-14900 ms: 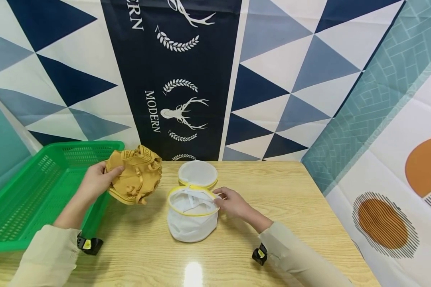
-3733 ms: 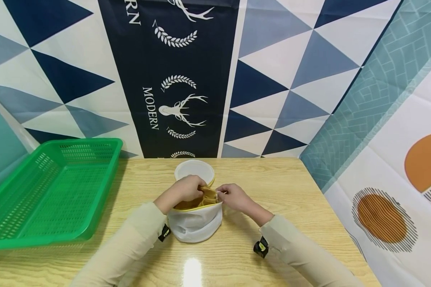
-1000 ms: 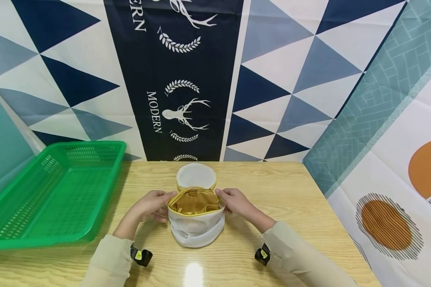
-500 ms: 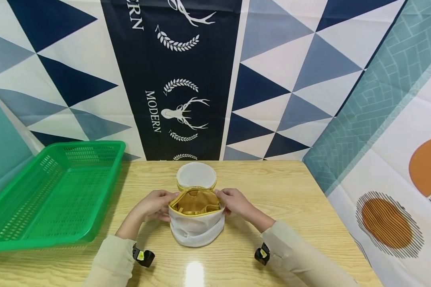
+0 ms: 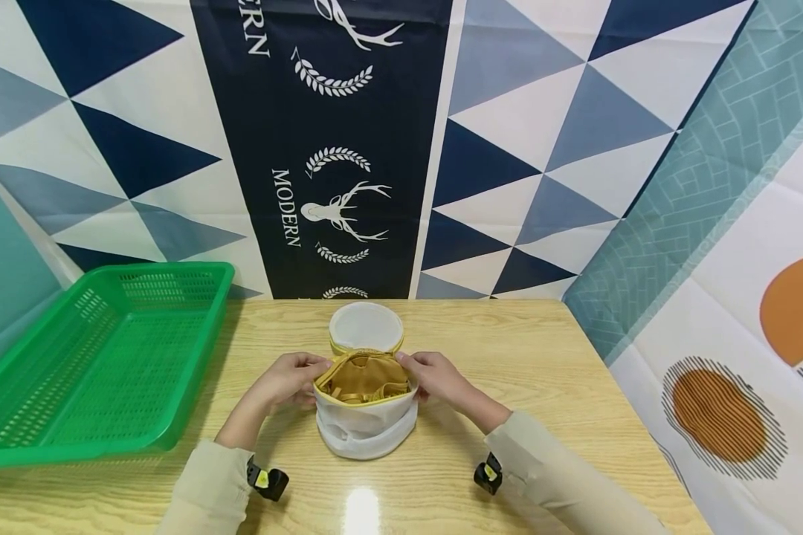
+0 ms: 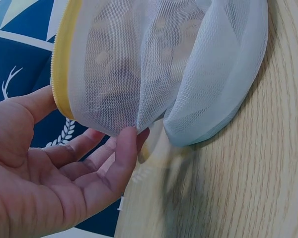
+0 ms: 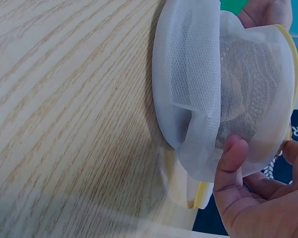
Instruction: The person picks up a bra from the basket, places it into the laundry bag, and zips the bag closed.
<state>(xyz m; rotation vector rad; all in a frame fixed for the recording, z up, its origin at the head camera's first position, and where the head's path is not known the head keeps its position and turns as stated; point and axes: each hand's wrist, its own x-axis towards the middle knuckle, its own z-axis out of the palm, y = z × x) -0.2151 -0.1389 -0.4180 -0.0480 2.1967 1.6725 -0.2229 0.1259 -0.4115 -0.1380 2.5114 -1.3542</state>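
A white mesh laundry bag [image 5: 364,431] with a yellow zip stands upright on the table, its round lid [image 5: 366,327] folded back behind the mouth. Inside lies a mustard-yellow garment [image 5: 368,375], whose back edge rises to the rim; its exact kind is hard to tell. My left hand [image 5: 288,383] holds the bag's left rim, with fingertips on the outer mesh in the left wrist view. On the opposite side my right hand [image 5: 438,379] grips the right rim; the right wrist view shows its thumb by the zip edge and a fingertip against the mesh.
A green plastic basket [image 5: 204,357] with perforated sides stands at the left of the wooden table [image 5: 495,349]. Behind the table hangs a patterned cloth [image 5: 348,111]. Each wrist carries a small black camera [image 5: 268,481].
Earlier, my left hand held the garment beside the basket, then pushed it into the bag. It has since moved to the left rim. My right hand stays at the right rim throughout.
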